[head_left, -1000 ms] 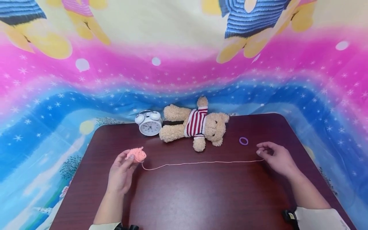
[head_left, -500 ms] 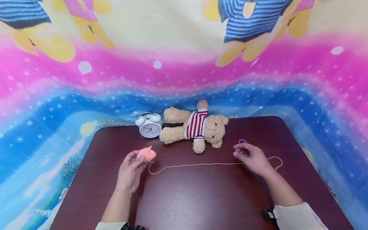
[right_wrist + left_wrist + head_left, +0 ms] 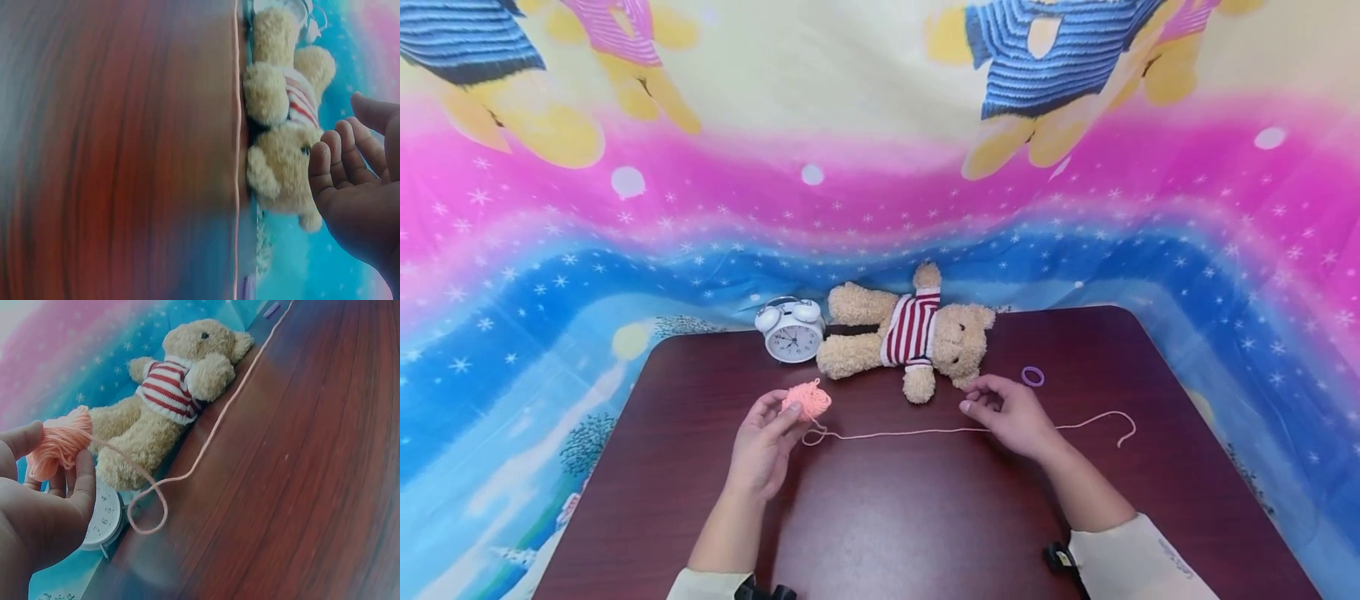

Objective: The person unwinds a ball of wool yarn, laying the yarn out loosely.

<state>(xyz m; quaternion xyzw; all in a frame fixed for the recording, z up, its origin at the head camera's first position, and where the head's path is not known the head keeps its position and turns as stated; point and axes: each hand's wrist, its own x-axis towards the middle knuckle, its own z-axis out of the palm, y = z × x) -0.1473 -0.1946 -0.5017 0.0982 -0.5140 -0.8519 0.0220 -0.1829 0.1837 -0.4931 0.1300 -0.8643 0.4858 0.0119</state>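
My left hand grips a small ball of peach yarn between thumb and fingers, above the table's left part. From the ball a strand of yarn drops into a small loop. It then runs right along the table, passing under my right hand, and its loose end curls at the right. In the right wrist view the right hand's fingers are loosely bent and apart from the thumb, with nothing between them. That hand hovers just in front of the teddy bear's head.
The teddy bear in a striped shirt lies on its back at the table's rear. A white alarm clock stands by its feet. A purple ring lies to the right. Behind the dark wooden table hangs a printed cloth.
My right hand has let go of the yarn's end and moved left over the strand, leaving the end on the table. The left hand has shifted right with the yarn ball.
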